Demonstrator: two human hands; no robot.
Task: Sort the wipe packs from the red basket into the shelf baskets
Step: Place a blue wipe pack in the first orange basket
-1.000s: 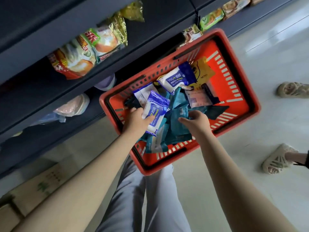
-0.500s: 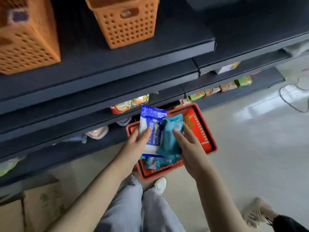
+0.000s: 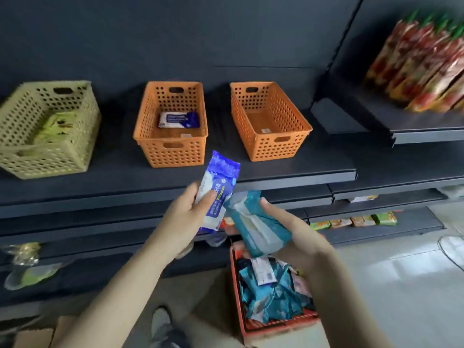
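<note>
Blue and white, one wipe pack, the blue pack point(image 3: 218, 194), stands nearly upright in the left hand point(image 3: 185, 217), thumb pressed across its front and fingers curled behind; its top edge rises in front of the shelf point(image 3: 288, 172) lip, below the gap between the two orange baskets. The right hand point(image 3: 298, 237) holds the teal pack point(image 3: 256, 224), which lies tilted across the palm with the thumb on its upper edge and the fingers wrapped beneath. The upper end of the teal pack meets the lower side of the blue pack in this view; whether they touch cannot be told. Below the right hand, on the floor, sits the red basket point(image 3: 278, 328), heaped with more teal packs and a few white ones. On the shelf, the left orange basket point(image 3: 170, 149) has a white and blue pack point(image 3: 178, 119) lying flat at its back. Just beside it stands the right orange basket point(image 3: 276, 144), apart from it. Farther left, the green basket point(image 3: 45, 156) holds green packs point(image 3: 54, 129), blurred. Red and yellow snack bags point(image 3: 421, 66) lean on a higher shelf at the right, also blurred. A grey shoe point(image 3: 160, 322) shows near the bottom edge.
</note>
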